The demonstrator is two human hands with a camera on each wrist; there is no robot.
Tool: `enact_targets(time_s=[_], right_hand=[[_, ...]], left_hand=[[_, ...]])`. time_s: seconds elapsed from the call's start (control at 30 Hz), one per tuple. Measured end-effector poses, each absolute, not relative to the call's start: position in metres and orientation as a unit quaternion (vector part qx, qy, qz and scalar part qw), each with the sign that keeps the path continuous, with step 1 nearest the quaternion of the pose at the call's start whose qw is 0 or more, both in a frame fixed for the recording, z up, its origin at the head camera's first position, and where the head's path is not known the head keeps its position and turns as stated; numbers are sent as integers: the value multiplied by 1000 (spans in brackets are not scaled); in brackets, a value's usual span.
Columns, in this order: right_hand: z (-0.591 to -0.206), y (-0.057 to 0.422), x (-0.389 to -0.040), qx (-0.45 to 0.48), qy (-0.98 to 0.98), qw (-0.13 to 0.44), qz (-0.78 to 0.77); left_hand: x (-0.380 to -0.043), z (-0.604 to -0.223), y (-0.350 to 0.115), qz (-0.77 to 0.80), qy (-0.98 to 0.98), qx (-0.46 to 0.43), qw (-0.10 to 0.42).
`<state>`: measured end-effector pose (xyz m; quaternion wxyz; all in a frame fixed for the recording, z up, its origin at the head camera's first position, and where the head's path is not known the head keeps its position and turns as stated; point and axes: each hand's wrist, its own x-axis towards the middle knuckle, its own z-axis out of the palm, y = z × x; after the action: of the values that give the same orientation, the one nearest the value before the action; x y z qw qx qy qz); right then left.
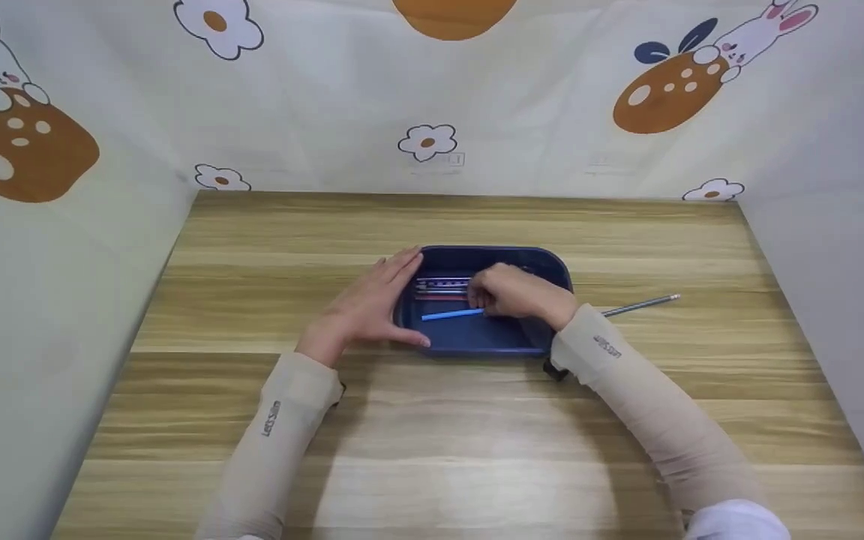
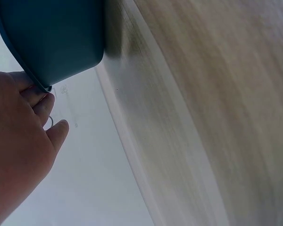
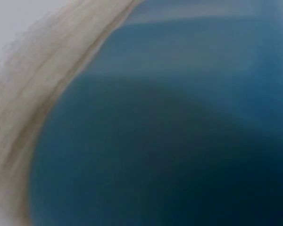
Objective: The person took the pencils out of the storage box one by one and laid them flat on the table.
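Blue tray with pens and pencils, two hands

Tray [image 1: 477,351]: dark blue, rounded corners, on a wood-grain table [image 1: 507,450]. Contents: a row of pencils [image 1: 441,288] lying side by side toward the back, partly hidden by the hand; one blue pen [image 1: 448,315], nearer the front, lying slightly aslant. Right hand [image 1: 516,291]: inside the tray, fingers curled, pinching the right end of the blue pen. Left hand [image 1: 363,306]: at the tray's left side, fingers extended along the rim, thumb spread apart at the front corner. Grey pencil [image 1: 642,305]: outside, right of the tray, partly behind the right forearm.
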<state>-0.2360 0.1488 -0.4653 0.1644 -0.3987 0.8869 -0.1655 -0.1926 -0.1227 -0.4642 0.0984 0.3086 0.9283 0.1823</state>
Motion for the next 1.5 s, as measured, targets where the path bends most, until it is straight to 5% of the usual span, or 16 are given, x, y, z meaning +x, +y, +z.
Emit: enact_targets(time_s=[0.4, 1.5], right_hand=[[-458, 154, -236, -397, 877, 189, -191], [-406, 217, -214, -367, 884, 144, -251]], left_hand=[[-193, -465, -123, 184, 929, 305, 102], [-193, -465, -124, 180, 929, 308, 99]])
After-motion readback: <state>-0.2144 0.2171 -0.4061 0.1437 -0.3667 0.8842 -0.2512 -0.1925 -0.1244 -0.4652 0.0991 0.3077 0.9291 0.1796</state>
